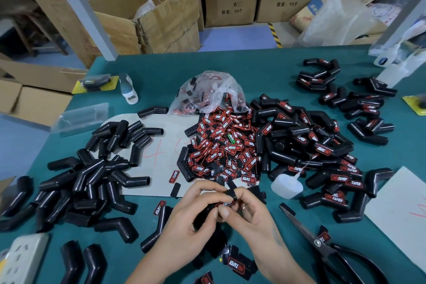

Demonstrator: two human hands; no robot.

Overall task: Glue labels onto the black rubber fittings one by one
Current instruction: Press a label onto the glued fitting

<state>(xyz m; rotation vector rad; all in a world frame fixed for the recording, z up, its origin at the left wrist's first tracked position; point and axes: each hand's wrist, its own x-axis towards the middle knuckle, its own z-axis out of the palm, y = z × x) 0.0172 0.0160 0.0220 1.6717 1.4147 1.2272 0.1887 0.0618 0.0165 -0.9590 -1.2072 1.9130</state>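
Observation:
My left hand (193,217) and my right hand (249,210) meet near the table's front edge, both curled round one black rubber fitting (207,211). A red-and-black label (227,203) lies on the fitting under the thumbs and fingertips of both hands. Straight ahead lies a heap of loose labels (224,150) spilling from a plastic bag (207,92). To the left sits a pile of plain fittings (96,168), and a pile of labelled fittings (311,145) sits to the right. A small glue bottle (287,185) lies on its side just right of my hands.
Black scissors (322,244) lie at the front right. A white power strip (20,258) sits at the front left. More labelled fittings (359,99) are spread at the far right near white bottles (391,64). Cardboard boxes (147,14) stand behind the green table (149,69).

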